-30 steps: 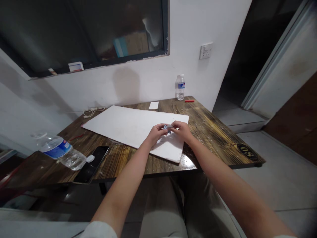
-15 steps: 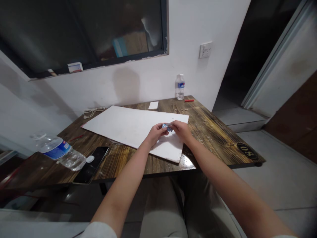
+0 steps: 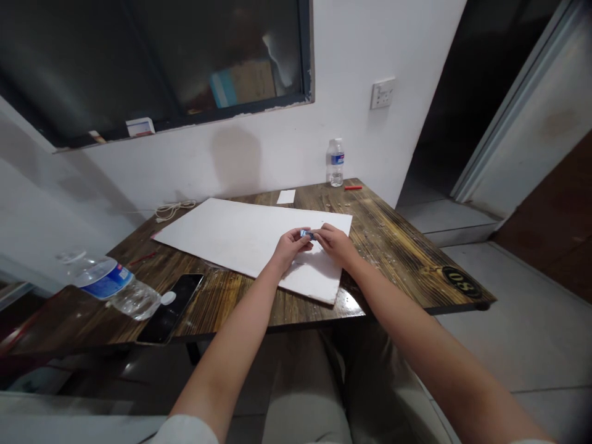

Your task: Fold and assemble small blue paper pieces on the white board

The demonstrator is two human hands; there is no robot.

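Between my two hands is a small blue-and-white piece (image 3: pixel 306 233), maybe a folded label or wrapper; its kind is too small to make out. My left hand (image 3: pixel 292 248) pinches it from the left with thumb and fingers. From the right, the fingertips of my right hand (image 3: pixel 333 242) close on its other end, hiding part of it. Both hands are just above the right part of a white board (image 3: pixel 231 231) that lies flat on the dark wooden table (image 3: pixel 393 259).
On the left a large plastic bottle (image 3: pixel 113 287) lies beside a black phone (image 3: pixel 171 308) with a white cap (image 3: pixel 168 298). At the back are a cable (image 3: pixel 173 209), a white card (image 3: pixel 286 197), a small upright bottle (image 3: pixel 337 163) and a red stick (image 3: pixel 353 187).
My fingers have shifted slightly around the blue-and-white piece, and less of it shows now, mostly near my left fingertips. The arms and the other things stay put.
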